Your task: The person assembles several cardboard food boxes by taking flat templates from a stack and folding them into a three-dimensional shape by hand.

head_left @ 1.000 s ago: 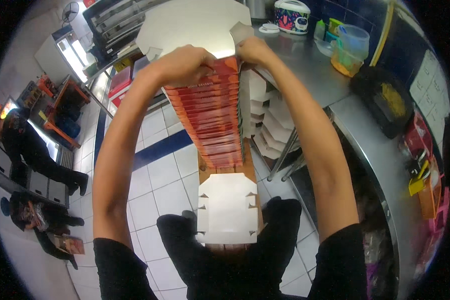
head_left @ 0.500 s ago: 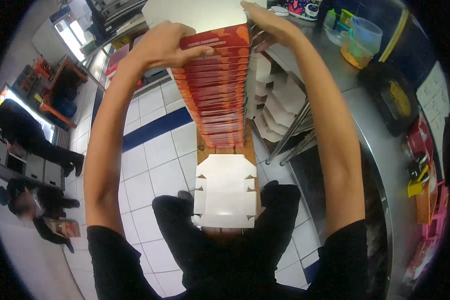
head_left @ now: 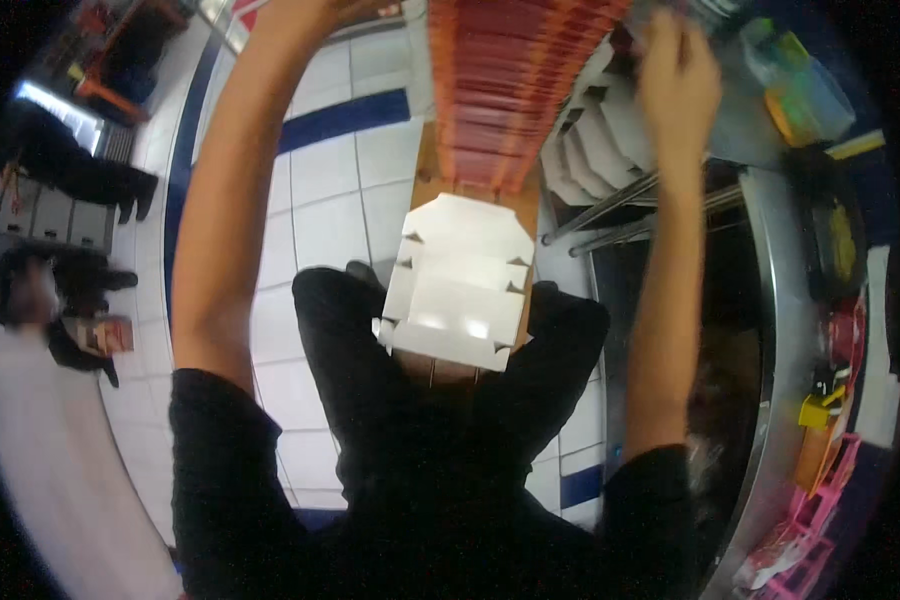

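Note:
A long stack of flat red and orange cartons (head_left: 500, 90) leans against my chest and runs up out of the top edge. Flat white cartons (head_left: 460, 290) lie at its lower end, on brown cardboard. My left hand (head_left: 315, 10) is raised at the stack's upper left; most of it is cut off by the frame, so its grip is hidden. My right hand (head_left: 675, 70) is up to the right of the stack, fingers stretched out, a small gap away from the cartons and in front of folded white boxes (head_left: 590, 150).
A steel counter (head_left: 770, 260) runs along the right with a green and yellow plastic tub (head_left: 800, 85) and a dark tray (head_left: 835, 235). Pink and yellow items (head_left: 820, 440) sit lower right. White floor tiles with a blue stripe (head_left: 345, 115). Two people in dark clothes (head_left: 65, 165) stand at the left.
My view has tipped down and both arms have risen toward the top edge. My right hand has come off the stack's top and moved to its right side.

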The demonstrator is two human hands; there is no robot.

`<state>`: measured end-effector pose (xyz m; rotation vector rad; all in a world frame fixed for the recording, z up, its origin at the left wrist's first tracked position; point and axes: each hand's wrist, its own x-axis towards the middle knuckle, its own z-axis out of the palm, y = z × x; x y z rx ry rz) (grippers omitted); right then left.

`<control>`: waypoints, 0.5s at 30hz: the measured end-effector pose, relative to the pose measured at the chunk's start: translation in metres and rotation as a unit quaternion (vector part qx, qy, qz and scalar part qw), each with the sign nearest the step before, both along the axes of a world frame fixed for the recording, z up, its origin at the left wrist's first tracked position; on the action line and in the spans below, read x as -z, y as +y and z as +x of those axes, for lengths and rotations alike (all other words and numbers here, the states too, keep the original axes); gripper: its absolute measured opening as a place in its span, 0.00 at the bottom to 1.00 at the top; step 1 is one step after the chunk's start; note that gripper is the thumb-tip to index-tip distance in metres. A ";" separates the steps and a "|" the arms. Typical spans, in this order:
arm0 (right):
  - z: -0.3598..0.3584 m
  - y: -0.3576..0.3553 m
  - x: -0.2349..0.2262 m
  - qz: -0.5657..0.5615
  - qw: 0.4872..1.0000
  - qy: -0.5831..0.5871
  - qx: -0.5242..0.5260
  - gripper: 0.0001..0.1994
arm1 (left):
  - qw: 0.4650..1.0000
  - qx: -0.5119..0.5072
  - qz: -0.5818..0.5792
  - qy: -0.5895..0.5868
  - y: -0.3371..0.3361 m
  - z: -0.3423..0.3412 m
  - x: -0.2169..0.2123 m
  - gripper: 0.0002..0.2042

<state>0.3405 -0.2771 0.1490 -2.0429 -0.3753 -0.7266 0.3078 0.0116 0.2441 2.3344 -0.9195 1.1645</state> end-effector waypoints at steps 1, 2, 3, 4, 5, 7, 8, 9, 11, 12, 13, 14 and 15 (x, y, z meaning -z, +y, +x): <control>-0.043 0.036 0.029 0.026 1.000 -0.013 0.011 0.21 | 0.998 -0.027 -0.054 0.005 0.015 -0.027 0.019 0.20; -0.084 0.062 0.066 0.027 1.000 -0.003 0.008 0.16 | 0.992 -0.038 -0.120 0.007 0.023 -0.048 0.040 0.16; -0.107 0.074 0.118 -0.027 0.993 0.111 -0.019 0.18 | 0.981 -0.039 -0.189 0.009 0.027 -0.064 0.062 0.12; -0.129 0.089 0.174 -0.101 0.966 0.233 -0.048 0.21 | 0.966 0.036 -0.251 -0.058 0.012 -0.076 0.089 0.12; -0.150 0.105 0.233 -0.184 0.920 0.336 -0.079 0.23 | 0.962 -0.037 -0.267 0.034 0.015 -0.100 0.125 0.07; -0.185 0.148 0.307 -0.263 0.872 0.409 -0.048 0.40 | 0.922 -0.121 -0.317 0.187 0.020 -0.145 0.205 0.07; -0.205 0.170 0.327 -0.276 0.849 0.449 -0.037 0.46 | 0.896 -0.140 -0.327 0.267 0.029 -0.169 0.251 0.09; -0.216 0.176 0.358 -0.274 0.858 0.433 -0.017 0.50 | 0.867 -0.178 -0.328 0.330 0.024 -0.190 0.296 0.10; -0.217 0.174 0.378 -0.256 0.877 0.406 -0.015 0.53 | 0.814 -0.218 -0.291 0.453 0.012 -0.222 0.346 0.12; -0.218 0.182 0.371 -0.252 0.866 0.431 -0.029 0.52 | 0.805 -0.243 -0.267 0.470 0.012 -0.247 0.356 0.12; -0.219 0.184 0.366 -0.255 0.851 0.457 -0.037 0.50 | 0.807 -0.234 -0.261 0.475 0.015 -0.268 0.364 0.14; -0.220 0.180 0.365 -0.262 0.835 0.483 -0.039 0.48 | 0.808 -0.221 -0.257 0.481 0.016 -0.287 0.371 0.15; -0.221 0.171 0.378 -0.233 0.839 0.487 -0.066 0.45 | 0.804 -0.241 -0.199 0.507 0.016 -0.304 0.382 0.18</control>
